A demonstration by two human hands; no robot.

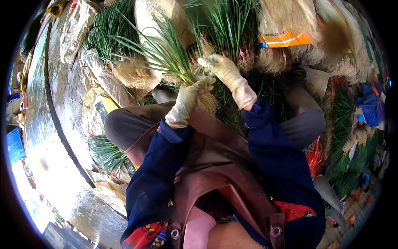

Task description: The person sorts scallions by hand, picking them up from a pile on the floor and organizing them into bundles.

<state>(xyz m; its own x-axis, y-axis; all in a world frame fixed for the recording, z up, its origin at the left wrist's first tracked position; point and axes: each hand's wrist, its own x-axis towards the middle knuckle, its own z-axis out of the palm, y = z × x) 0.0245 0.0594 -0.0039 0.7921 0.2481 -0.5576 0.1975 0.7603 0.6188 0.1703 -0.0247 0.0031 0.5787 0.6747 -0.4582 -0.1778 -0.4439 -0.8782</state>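
In front of my knees my left hand (185, 103), in a pale glove, is closed round a small bunch of scallions (176, 60). Its green leaves fan out up and to the left, and its stringy roots hang to the right below the fist. Just right of the bunch is my right hand (228, 74), gloved too, with its fingers drawn together and pointing left. Whatever they hold, if anything, is hidden. Beyond it, upright scallions (233, 29) stand with pinkish bulbs and pale roots.
More scallions (111, 31) lie at the far left, partly under beige sacks (163, 18). A sack with an orange band (288, 39) covers roots at the far right. Wet floor (66, 137) stretches along the left. Red plastic strands (314, 157) lie beside my right knee.
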